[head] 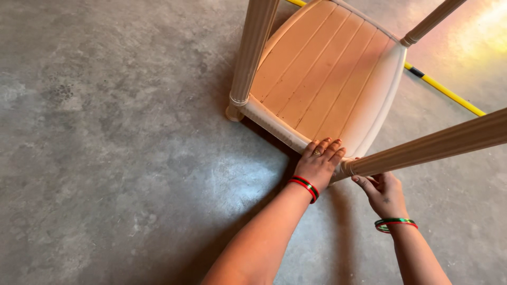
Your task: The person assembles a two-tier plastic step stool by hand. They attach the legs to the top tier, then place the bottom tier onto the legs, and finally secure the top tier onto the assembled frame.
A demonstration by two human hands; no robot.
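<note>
The upturned stool (pixel 322 74) lies on the floor (pixel 105 158), just beyond both hands. The left hand (pixel 319 163) presses flat, fingers together, on its near rim; the right hand (pixel 383 192) touches the near-right leg base, fingers loosely curled. The stool is beige plastic with ribbed legs.

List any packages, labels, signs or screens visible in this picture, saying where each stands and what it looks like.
None of these is in view.
Only an upturned beige plastic chair on a grey concrete floor, a yellow pole with a black band behind it, and the left hand and right hand at the seat edge.
</note>
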